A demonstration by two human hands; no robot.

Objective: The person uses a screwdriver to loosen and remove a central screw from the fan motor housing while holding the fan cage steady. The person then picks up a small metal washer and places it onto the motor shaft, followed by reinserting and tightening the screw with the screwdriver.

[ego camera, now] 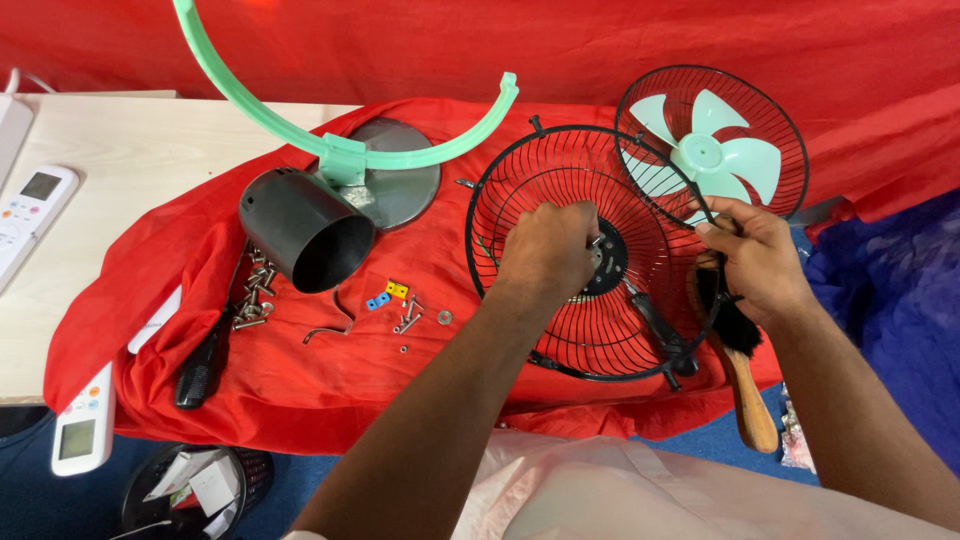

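A black wire fan guard [560, 180] lies on a red cloth [300, 380]. My left hand [548, 250] is inside it, fingers closed at the round centre hub [608, 262]; what they pinch is hidden. My right hand [755, 255] grips the guard's right rim. Just under that hand lies a wooden-handled brush [745, 375] with black bristles. Behind stands a second black guard [790, 130] with a mint-green fan blade [712, 152] in it.
A dark metal cylinder [305, 228], a mint-green curved bracket [345, 150] on a grey round base [405, 185], loose screws [255, 290], small coloured parts [388, 294] and a black-handled screwdriver [205, 365] lie to the left. Two white remotes [30, 215] [85, 425] rest near the table edge.
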